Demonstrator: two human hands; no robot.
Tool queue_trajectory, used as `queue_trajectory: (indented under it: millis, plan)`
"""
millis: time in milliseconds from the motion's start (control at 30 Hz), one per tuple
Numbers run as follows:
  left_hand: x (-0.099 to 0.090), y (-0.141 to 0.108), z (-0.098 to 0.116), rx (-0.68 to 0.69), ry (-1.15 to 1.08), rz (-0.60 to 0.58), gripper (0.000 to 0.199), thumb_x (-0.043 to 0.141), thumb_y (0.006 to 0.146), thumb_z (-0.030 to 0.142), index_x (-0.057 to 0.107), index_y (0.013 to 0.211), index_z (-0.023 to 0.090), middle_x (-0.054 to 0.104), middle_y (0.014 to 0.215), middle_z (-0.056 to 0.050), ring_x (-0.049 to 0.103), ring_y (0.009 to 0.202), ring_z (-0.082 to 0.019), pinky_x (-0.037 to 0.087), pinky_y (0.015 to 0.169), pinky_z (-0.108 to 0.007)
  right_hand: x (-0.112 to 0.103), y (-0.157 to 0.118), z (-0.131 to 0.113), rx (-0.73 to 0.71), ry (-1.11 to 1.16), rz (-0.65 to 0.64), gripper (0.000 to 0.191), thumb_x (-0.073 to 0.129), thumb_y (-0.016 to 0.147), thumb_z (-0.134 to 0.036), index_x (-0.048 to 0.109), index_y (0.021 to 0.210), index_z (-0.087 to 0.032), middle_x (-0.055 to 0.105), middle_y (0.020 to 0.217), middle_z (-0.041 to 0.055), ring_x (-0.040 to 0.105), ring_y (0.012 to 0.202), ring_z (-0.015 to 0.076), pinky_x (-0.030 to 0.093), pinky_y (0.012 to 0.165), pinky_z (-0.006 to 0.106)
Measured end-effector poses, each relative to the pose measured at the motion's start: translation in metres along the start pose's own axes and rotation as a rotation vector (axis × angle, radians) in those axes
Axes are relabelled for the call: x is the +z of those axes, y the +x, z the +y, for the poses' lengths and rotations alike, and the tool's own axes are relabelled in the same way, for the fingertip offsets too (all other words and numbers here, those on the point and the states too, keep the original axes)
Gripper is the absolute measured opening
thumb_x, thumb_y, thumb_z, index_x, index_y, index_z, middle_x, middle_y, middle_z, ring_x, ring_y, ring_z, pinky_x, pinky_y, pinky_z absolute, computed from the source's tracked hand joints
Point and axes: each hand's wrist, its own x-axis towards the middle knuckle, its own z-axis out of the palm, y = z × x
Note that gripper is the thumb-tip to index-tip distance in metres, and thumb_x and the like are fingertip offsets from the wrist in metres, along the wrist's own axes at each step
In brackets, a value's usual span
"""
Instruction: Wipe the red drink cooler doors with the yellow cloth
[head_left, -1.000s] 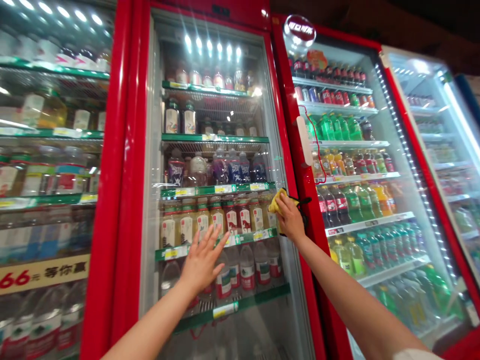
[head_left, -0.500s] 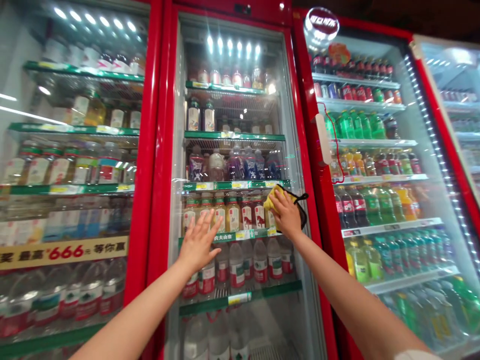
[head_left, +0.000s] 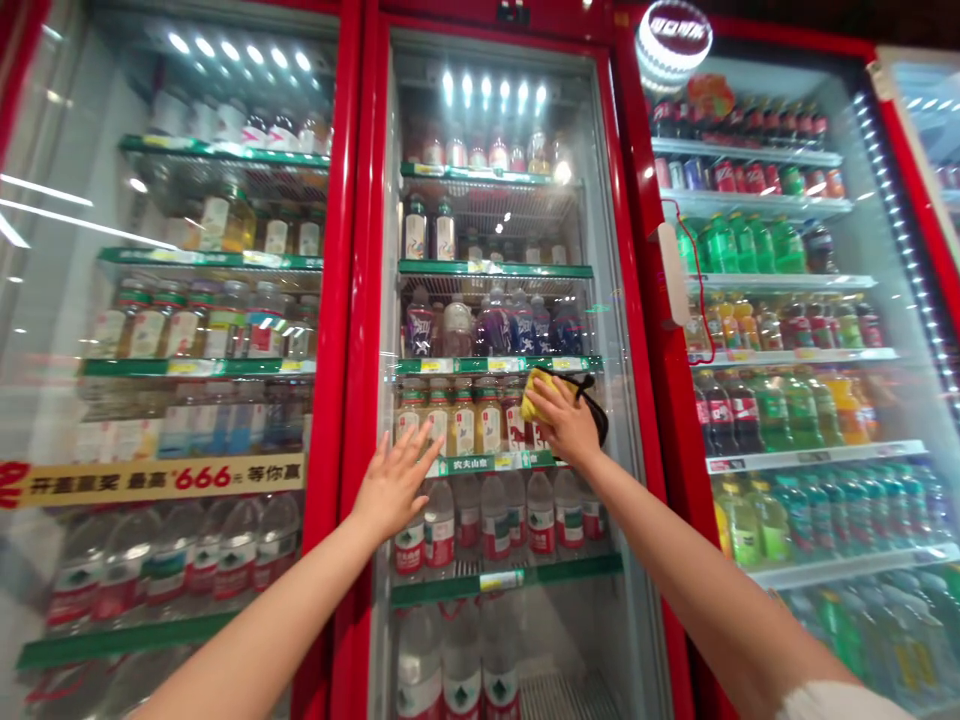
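Note:
A tall glass door [head_left: 570, 620] in a red frame stands in front of me, with shelves of bottles behind it. My left hand [head_left: 391, 485] lies with fingers spread at the door's left side, at the height of the bottled-tea shelf. A yellow cloth [head_left: 535, 396] with black edging and a black loop is pressed against the glass by my right hand [head_left: 568, 420], toward the right side of the door. Part of the cloth is hidden beneath that hand.
On the left is another red-framed cooler [head_left: 346, 250] with a yellow banner [head_left: 150, 482]. At the right, a drinks cooler [head_left: 817, 455] has a white box [head_left: 670, 275] with a red cord on its frame. A round lit sign [head_left: 673, 38] juts out above.
The view has shifted, so the coolers appear further right. Relative to the door, my right hand and the cloth have moved left. My left hand has also shifted slightly left on the door.

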Motion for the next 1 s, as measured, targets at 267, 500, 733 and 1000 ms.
queue_trajectory:
  millis: [267,500,733,1000]
  plan:
    - [0.009,-0.022,-0.024,0.001,0.027,0.001,0.105,0.081,0.072,0.042,0.024,0.159,0.03,0.014,0.169,-0.01,0.014,0.156,-0.029,0.018,0.126,-0.045,0.013,0.062,-0.087,0.153,0.008,-0.08,0.055,0.046,0.099,-0.029,0.041,0.154,-0.032,0.027,0.166,-0.0022,0.018,0.155,0.0311,0.037,0.114,0.055]
    - [0.004,-0.045,-0.041,-0.005,0.003,-0.061,0.102,0.079,0.072,0.032,0.026,0.159,0.03,0.01,0.17,-0.01,0.01,0.157,-0.028,0.018,0.127,-0.043,0.015,0.008,-0.084,-0.216,0.04,-0.213,0.053,0.049,0.096,-0.019,0.051,0.146,-0.036,0.041,0.16,-0.003,0.026,0.153,0.0253,0.03,0.119,0.051]
    - [0.005,-0.06,-0.058,-0.055,0.025,0.013,0.103,0.075,0.074,0.032,0.019,0.16,0.02,0.007,0.17,-0.011,0.006,0.157,-0.027,0.018,0.127,-0.042,0.025,0.077,-0.117,0.15,0.102,-0.036,0.06,0.047,0.093,-0.016,0.046,0.151,-0.031,0.032,0.165,-0.0004,0.019,0.155,0.0282,0.033,0.118,0.052]
    - [0.009,-0.072,-0.053,-0.074,0.023,0.019,0.107,0.068,0.078,0.023,0.0,0.161,0.013,0.004,0.168,-0.016,0.004,0.156,-0.025,0.024,0.126,-0.043,0.04,0.033,-0.149,-0.294,0.101,-0.203,0.051,0.045,0.099,-0.021,0.05,0.147,-0.036,0.041,0.16,-0.0018,0.026,0.153,0.0257,0.032,0.117,0.055]
